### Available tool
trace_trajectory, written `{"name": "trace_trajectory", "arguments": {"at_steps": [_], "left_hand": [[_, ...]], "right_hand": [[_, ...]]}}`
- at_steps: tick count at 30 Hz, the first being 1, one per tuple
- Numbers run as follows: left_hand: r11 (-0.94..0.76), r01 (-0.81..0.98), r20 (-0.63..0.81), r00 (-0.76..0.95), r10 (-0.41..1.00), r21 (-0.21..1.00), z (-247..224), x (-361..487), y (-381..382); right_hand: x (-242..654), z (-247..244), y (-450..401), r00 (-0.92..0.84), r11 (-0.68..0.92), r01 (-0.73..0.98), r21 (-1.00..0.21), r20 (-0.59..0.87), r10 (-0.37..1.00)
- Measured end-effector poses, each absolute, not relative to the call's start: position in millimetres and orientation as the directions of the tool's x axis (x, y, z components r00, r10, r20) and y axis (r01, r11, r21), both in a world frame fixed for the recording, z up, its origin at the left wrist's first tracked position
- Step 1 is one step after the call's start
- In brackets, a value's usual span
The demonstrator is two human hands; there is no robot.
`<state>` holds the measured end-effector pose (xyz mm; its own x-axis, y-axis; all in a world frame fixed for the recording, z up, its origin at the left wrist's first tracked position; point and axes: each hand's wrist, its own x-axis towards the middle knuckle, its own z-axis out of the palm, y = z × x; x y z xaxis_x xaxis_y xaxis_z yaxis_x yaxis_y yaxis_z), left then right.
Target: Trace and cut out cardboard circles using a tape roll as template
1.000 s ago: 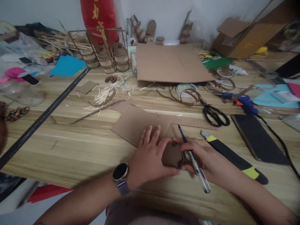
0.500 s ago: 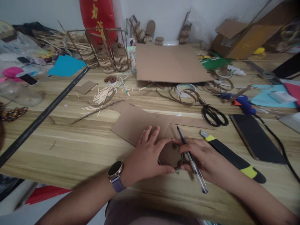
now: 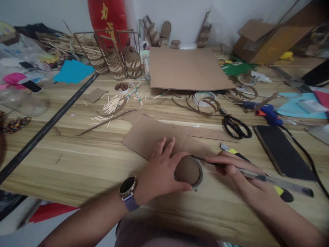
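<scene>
My left hand [image 3: 164,171], with a watch [image 3: 128,187] on its wrist, presses on a piece of cardboard [image 3: 151,135]. Its thumb and index finger curve around a round, grey-rimmed ring [image 3: 201,173] that lies at the cardboard's near edge. Brown fills the middle of this ring. In my right hand [image 3: 239,173] is a clear-barrelled pen [image 3: 277,181], held low and slanting. The pen's tip meets the far right side of the rim. Partly under my right hand lies a black and yellow utility knife [image 3: 285,193].
Black scissors [image 3: 236,127], a phone [image 3: 282,152] and a blue glue gun [image 3: 269,115] lie to the right. A large cardboard sheet [image 3: 190,68] is at the back. Small stick-sided baskets [image 3: 133,65] stand behind loose sticks [image 3: 113,104] at the left.
My right hand has let go of the ring and drawn back to the right. The pen has swung from upright between the fingers to a low slant, tip at the rim. My left hand stays.
</scene>
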<state>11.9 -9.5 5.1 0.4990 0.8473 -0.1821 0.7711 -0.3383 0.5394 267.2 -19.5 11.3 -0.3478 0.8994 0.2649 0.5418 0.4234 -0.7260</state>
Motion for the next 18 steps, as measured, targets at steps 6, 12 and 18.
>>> {"name": "trace_trajectory", "arguments": {"at_steps": [6, 12, 18], "left_hand": [[-0.341, 0.771, -0.182, 0.501, 0.846, 0.538, 5, 12, -9], [-0.351, 0.766, -0.167, 0.505, 0.847, 0.538, 4, 12, -9], [-0.345, 0.757, -0.152, 0.5, 0.853, 0.554, 3, 12, -9]], "right_hand": [[253, 0, -16, -0.238, 0.179, 0.505, -0.844, 0.064, 0.969], [241, -3, -15, -0.273, 0.106, 0.419, -0.902, -0.014, 0.962], [234, -2, -12, -0.288, 0.108, 0.423, -0.9, -0.02, 0.957]]}}
